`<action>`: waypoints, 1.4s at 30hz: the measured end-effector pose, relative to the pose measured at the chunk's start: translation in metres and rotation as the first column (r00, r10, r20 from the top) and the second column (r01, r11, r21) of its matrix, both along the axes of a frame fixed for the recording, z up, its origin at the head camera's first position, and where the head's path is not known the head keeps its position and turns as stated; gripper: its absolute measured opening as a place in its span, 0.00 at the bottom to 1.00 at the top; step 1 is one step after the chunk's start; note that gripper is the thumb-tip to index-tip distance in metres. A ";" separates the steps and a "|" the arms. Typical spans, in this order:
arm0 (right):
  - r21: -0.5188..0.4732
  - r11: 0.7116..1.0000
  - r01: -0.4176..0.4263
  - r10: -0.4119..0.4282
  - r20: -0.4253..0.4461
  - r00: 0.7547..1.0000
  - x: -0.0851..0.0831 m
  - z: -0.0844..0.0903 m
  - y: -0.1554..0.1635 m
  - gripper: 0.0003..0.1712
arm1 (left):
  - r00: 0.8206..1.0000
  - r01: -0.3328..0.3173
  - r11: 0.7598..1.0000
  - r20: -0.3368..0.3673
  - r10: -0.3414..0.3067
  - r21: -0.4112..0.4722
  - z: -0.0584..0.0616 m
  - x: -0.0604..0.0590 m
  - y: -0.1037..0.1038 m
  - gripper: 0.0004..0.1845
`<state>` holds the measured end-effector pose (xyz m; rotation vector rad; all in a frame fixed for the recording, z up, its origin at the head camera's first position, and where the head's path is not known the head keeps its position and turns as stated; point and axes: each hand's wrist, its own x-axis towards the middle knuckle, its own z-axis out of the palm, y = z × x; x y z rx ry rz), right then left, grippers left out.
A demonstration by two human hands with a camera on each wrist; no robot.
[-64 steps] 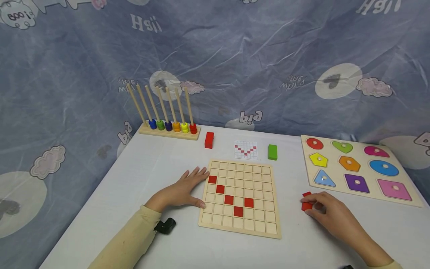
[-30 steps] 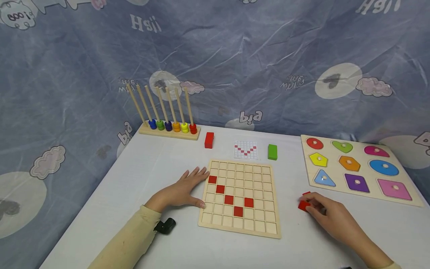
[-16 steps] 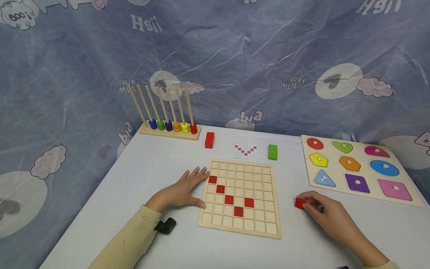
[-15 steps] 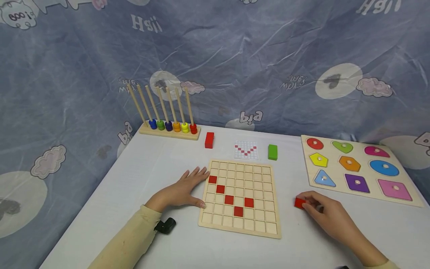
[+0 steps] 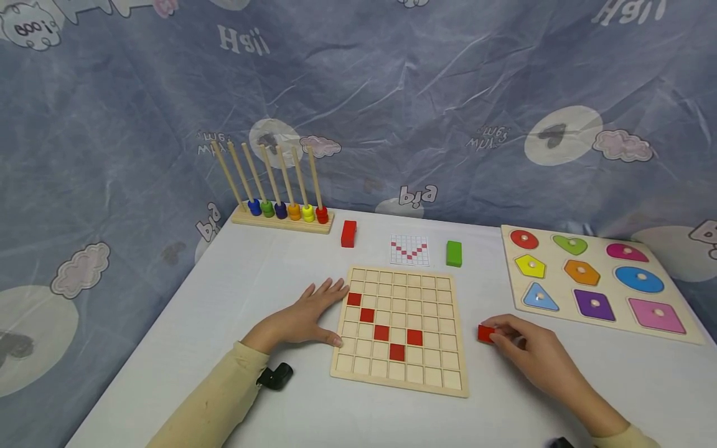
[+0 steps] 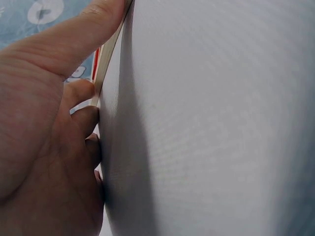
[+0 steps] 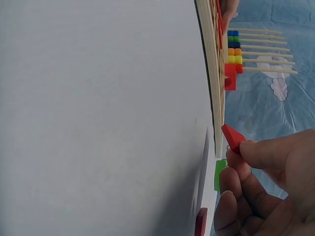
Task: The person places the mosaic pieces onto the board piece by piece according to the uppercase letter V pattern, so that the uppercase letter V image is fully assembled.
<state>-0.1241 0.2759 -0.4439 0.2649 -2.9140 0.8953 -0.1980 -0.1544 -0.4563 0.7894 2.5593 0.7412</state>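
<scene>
My right hand (image 5: pixel 529 348) pinches a small red square tile (image 5: pixel 486 334) between thumb and fingers, just right of the wooden grid board (image 5: pixel 403 389). In the right wrist view the tile (image 7: pixel 233 138) is tilted, with one corner pointing away from the fingertips. My left hand (image 5: pixel 305 317) lies with spread fingers against the board's left edge, its thumb tip on the rim. Several red tiles (image 5: pixel 381 333) sit in the board's cells, running diagonally down from the left, with one (image 5: pixel 414 337) stepping back up on the right.
Behind the board lie a pattern card (image 5: pixel 409 250), a red block (image 5: pixel 348 234) and a green block (image 5: pixel 454 254). A peg rack with beads (image 5: pixel 282 221) stands back left, a shape puzzle (image 5: pixel 510 274) right. Another red piece (image 7: pixel 201 222) lies on the table in the right wrist view.
My right hand has picked up a red tile from the table and carried it left toward the board. My left hand and the tiles on the board have stayed put.
</scene>
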 end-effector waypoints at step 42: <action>-0.103 0.989 -0.108 0.111 0.029 0.993 -0.023 0.000 -0.059 0.12 | 1.000 -0.003 1.000 0.005 0.003 0.002 0.000 0.000 0.000 0.59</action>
